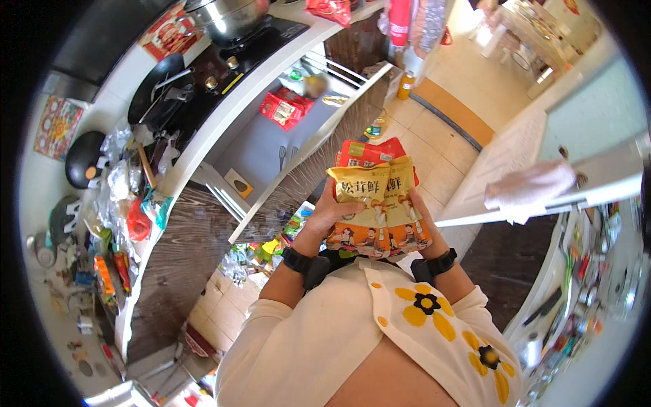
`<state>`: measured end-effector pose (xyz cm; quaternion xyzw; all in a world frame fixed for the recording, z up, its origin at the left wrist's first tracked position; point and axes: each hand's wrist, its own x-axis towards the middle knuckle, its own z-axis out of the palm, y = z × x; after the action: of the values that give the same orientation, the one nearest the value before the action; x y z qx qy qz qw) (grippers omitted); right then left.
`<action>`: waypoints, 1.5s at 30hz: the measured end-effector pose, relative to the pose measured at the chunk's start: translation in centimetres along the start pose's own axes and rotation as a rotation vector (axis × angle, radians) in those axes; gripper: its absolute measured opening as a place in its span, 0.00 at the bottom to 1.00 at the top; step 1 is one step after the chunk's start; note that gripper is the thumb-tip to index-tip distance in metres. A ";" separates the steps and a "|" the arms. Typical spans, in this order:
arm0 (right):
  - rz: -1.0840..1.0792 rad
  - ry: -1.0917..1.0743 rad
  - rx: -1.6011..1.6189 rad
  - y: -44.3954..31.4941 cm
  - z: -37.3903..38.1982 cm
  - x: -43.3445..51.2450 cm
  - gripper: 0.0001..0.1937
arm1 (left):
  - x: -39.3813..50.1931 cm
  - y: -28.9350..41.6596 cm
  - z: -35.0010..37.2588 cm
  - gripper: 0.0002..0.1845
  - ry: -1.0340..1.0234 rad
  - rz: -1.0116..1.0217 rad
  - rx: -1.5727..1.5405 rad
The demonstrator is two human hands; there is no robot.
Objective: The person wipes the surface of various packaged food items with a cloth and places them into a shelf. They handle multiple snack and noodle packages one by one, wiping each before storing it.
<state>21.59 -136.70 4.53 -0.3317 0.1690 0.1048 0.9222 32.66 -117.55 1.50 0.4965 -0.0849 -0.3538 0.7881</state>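
Between my two hands I hold a stack of seasoning packets in front of my body. Two yellow packets (379, 191) with mushroom and cartoon-figure prints lie on top, and red packets (356, 152) stick out behind them. My left hand (330, 209) grips the stack's left edge, its thumb across the front. My right hand (423, 219) holds the right edge, fingers mostly hidden behind. Beyond the stack a wide drawer (249, 137) is pulled out. Inside it are red packets (287, 108), a brown-and-yellow box (239, 184) and dark utensils (283, 156).
A steel pot (226, 20) and a wok (155, 86) stand on the black gas stove (213, 81). Plastic bags (122, 178) crowd the left counter. Floor bottles (376, 127) stand past the drawer front. A glazed door (585, 117) with a pink cloth (531, 184) is at right.
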 end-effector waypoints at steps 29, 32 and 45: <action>0.306 -0.411 0.016 -13.1 3.4 42.0 0.34 | 28.4 8.5 -17.3 0.35 0.484 0.143 0.246; 0.291 -0.452 -0.217 -14.0 1.2 43.1 0.30 | 27.7 9.0 -17.9 0.28 0.375 0.033 -0.352; 0.379 -0.021 -0.281 -14.1 -3.7 49.8 0.19 | 24.1 5.8 -23.6 0.27 0.564 0.273 -0.693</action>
<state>70.88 -145.75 -9.05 -0.4181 0.2024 0.3021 0.8324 64.59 -114.50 -10.46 0.2652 0.1915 -0.1057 0.9391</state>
